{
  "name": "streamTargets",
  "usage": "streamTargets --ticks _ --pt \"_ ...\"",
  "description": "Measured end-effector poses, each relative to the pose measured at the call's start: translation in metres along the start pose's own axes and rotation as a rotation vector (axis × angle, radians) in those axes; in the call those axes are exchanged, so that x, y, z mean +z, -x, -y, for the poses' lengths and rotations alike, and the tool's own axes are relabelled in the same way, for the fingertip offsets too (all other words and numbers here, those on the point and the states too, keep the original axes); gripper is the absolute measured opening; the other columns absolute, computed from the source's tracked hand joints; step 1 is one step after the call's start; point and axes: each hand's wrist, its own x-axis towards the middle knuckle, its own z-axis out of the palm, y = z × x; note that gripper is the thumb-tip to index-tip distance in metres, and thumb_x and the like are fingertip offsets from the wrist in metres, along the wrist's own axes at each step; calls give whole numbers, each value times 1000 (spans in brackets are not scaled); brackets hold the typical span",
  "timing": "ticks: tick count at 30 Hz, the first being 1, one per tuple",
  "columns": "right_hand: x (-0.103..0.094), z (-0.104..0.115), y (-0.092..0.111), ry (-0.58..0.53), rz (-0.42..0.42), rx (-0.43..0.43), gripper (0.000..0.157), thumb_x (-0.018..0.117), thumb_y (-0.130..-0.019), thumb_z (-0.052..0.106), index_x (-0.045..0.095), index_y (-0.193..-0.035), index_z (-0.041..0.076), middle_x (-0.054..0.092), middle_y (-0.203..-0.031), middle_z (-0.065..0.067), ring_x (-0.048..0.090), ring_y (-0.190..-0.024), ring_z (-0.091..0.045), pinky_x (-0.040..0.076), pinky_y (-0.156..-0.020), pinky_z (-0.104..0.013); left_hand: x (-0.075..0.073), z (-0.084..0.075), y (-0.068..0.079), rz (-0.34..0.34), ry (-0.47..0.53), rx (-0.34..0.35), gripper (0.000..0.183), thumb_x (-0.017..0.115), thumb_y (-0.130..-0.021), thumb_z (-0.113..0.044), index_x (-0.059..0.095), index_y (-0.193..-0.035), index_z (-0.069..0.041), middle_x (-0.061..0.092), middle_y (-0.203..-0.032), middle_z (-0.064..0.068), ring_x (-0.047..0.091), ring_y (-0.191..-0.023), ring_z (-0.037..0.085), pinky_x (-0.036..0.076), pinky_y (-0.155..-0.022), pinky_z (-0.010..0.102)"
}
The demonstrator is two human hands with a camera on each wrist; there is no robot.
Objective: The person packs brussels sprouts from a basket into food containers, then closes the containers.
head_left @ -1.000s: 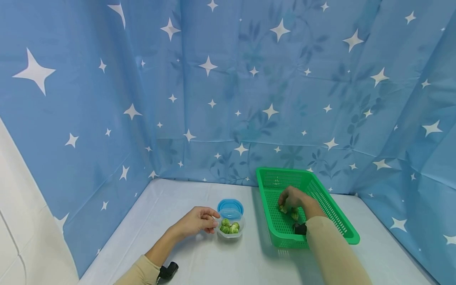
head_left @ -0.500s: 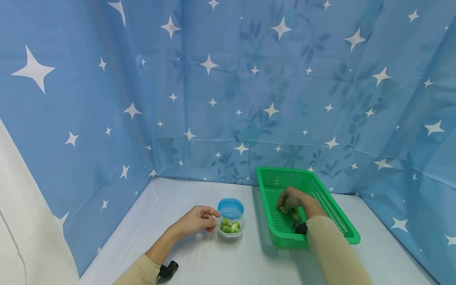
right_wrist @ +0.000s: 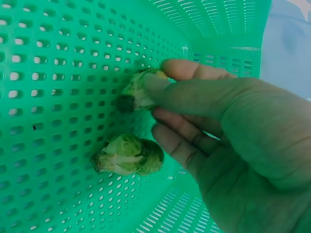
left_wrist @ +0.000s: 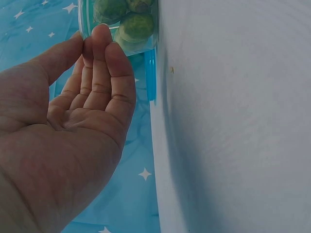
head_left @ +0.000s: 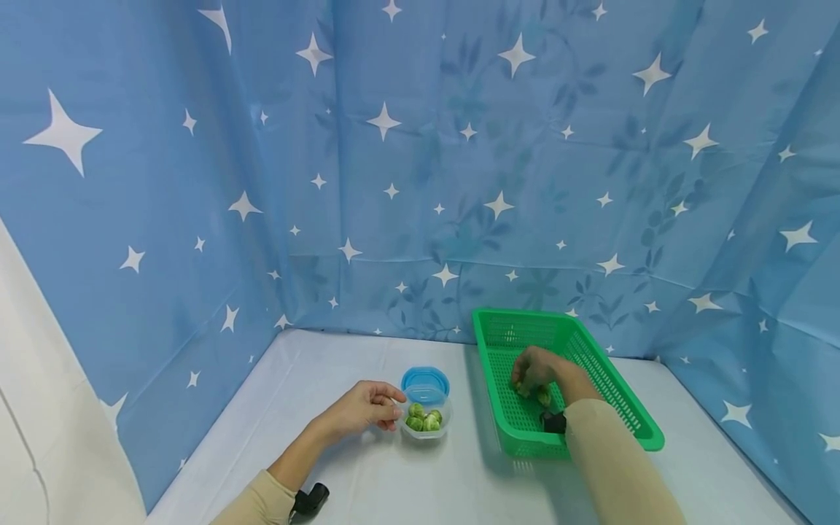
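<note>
A small clear plastic container [head_left: 424, 434] with several Brussels sprouts [head_left: 430, 421] inside stands on the table. My left hand [head_left: 367, 406] is at its left side, with fingers loosely bent and fingertips at the container's rim and wall. In the left wrist view no finger is seen curled round it. Inside the green basket [head_left: 502, 430] my right hand [head_left: 539, 366] pinches a Brussels sprout [right_wrist: 138, 92] between thumb and fingers, close to the perforated floor. Beside it in the right wrist view, more Brussels sprout [right_wrist: 124, 156] lies on the basket floor, apparently two pieces touching.
A blue lid [head_left: 425, 376] lies directly behind the clear container. The basket's raised walls surround my right hand. A white cloth covers the table [head_left: 367, 481], and a blue star-patterned curtain [head_left: 420, 182] stands behind and along the sides.
The right fingers have shifted slightly around the sprout in the basket, and less of it shows in the head view. My left hand stays where it was beside the container.
</note>
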Motion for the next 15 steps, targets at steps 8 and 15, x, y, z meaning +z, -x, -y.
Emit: streamTargets --ticks 8,15 --pt "-1 1 -2 -97 -33 -97 22 70 -91 -9 72 -112 -4 72 -106 -16 68 -96 -27 61 -82 -49 0 2 0 5 3 -2 32 71 -101 -16 67 -127 0 76 -95 11 74 -84 22 63 -83 45" --pt "-6 4 -9 -261 -86 -141 26 61 -96 -10 65 -121 -14 66 -116 -27 69 -103 -36 62 -87 -53 -2 0 -1 9 -3 2 35 70 -101 -17 65 -130 2 76 -96 10 73 -83 21 63 -83 44"
